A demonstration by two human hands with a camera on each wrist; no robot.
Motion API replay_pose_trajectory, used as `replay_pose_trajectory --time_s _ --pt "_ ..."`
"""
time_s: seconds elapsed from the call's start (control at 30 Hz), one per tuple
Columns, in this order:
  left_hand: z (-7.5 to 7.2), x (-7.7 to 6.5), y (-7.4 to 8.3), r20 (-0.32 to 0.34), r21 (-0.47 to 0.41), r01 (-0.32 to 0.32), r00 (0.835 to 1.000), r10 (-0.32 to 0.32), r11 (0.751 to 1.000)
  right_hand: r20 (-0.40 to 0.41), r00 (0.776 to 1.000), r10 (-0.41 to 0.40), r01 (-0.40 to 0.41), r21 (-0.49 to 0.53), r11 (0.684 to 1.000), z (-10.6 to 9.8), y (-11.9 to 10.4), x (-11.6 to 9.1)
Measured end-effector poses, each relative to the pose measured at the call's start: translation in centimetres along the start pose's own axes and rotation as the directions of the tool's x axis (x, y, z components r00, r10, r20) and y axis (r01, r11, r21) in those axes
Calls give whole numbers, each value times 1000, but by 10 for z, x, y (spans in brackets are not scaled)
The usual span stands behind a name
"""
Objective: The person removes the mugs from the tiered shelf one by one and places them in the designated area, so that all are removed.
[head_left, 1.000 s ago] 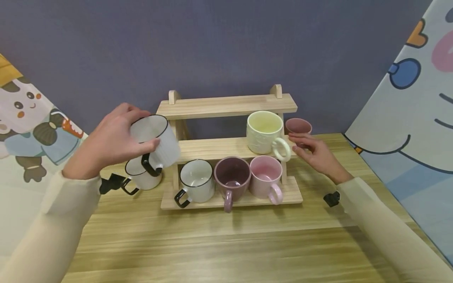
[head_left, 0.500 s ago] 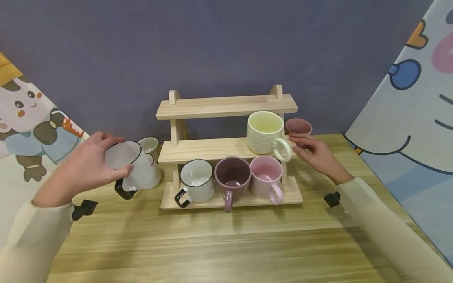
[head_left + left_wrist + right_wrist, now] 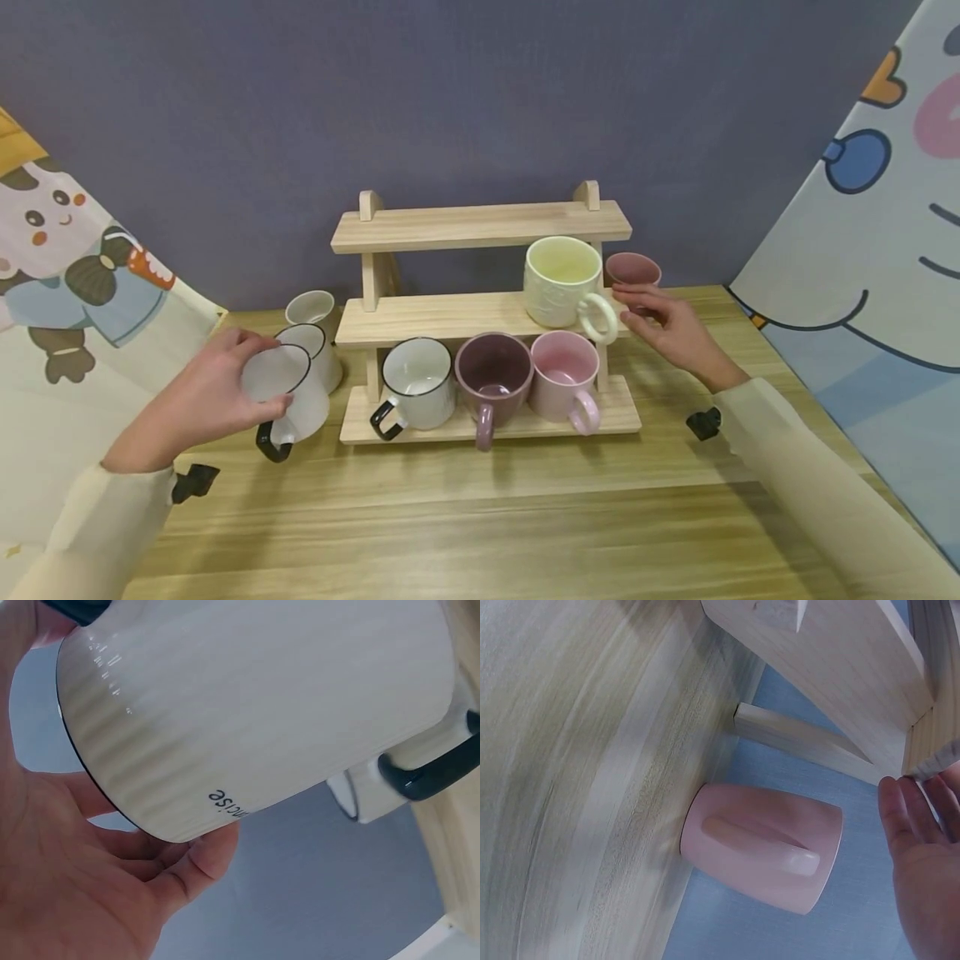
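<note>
My left hand (image 3: pixel 198 402) grips a white mug (image 3: pixel 306 408) with a black rim and black handle, thumb on the near side and fingers over the far rim. In the left wrist view this mug (image 3: pixel 262 690) shows lettering and fine ribs. Behind it stand another black-rimmed white mug (image 3: pixel 324 360) and a pale cup (image 3: pixel 312 308). My right hand (image 3: pixel 671 332) rests its fingertips at the right end of the wooden rack's middle shelf (image 3: pixel 435 317), beside a pale yellow mug (image 3: pixel 553 292). Its fingers (image 3: pixel 911 814) are fairly straight.
On the rack's bottom shelf stand a white mug (image 3: pixel 420 400), a purple mug (image 3: pixel 498 375) and a pink mug (image 3: pixel 558 392). A dusty-pink mug (image 3: pixel 761 844) stands on the table behind the right hand. The top shelf (image 3: pixel 480 223) lies at the back, before a grey-blue wall (image 3: pixel 480 100).
My left hand has carried the white mug from the rack's left end leftward and down toward the table, then slightly back right. The right hand has stayed at the shelf end.
</note>
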State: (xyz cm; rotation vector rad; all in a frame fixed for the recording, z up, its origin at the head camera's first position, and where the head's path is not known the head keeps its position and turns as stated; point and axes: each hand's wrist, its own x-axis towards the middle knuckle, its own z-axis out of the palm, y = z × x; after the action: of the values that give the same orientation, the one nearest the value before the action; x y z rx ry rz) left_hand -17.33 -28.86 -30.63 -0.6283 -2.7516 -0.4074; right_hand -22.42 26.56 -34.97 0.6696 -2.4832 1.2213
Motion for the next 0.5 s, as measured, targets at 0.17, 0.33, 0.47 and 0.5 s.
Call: replay_pose_trajectory --time_s 0.17,0.33,0.47,0.5 --pt "12 -7 1 -5 -9 -17 1000 17 1000 -1 1000 -6 6 -1 1000 0 1 0" --pt "23 -14 1 -9 -19 -19 1000 19 1000 2 1000 9 -9 3 1000 0 0 0" --pt "30 -18 0 -3 -23 -25 1000 25 999 4 1000 12 -12 7 1000 0 0 0" --pt "31 -19 0 -2 -23 -28 1000 28 999 4 1000 11 -11 6 1000 0 0 1"
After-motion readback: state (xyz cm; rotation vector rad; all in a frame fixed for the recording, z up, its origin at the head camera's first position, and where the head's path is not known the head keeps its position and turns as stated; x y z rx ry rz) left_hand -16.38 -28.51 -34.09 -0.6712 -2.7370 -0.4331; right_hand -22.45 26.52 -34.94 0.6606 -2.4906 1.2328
